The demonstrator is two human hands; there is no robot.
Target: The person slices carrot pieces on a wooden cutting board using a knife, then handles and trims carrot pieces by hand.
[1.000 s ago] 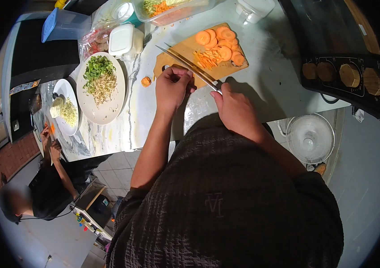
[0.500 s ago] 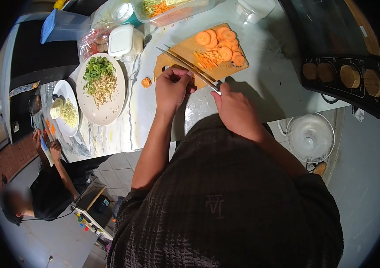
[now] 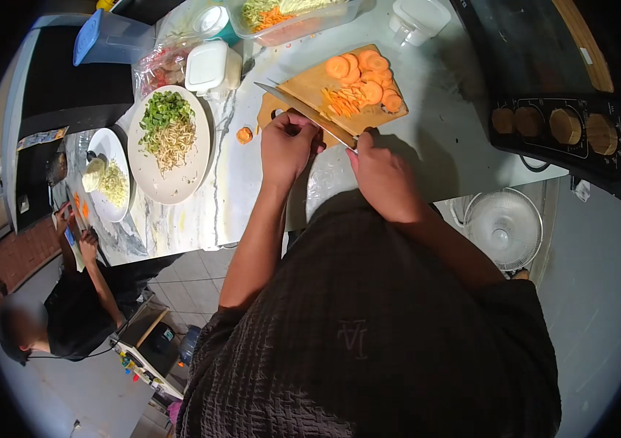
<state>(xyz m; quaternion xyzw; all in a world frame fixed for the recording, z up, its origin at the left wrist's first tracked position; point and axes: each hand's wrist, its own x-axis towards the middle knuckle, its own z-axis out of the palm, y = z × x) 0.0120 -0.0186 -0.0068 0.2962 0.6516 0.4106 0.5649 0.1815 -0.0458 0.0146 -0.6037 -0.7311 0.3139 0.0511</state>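
Noting grip: knife (image 3: 317, 120) clamped in right hand (image 3: 389, 179), frame centre, blade over board (image 3: 303, 80); left hand (image 3: 288, 150) curled just beside it — hold cannot be told. A nick could be caused by blade slippage.

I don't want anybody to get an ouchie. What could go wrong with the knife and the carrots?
The left hand is bare and very close to the blade of the knife in the right hand, so a slip might nick a finger.

Some carrot slices lie near the edge of the cutting board, so a bump could push them onto the counter.
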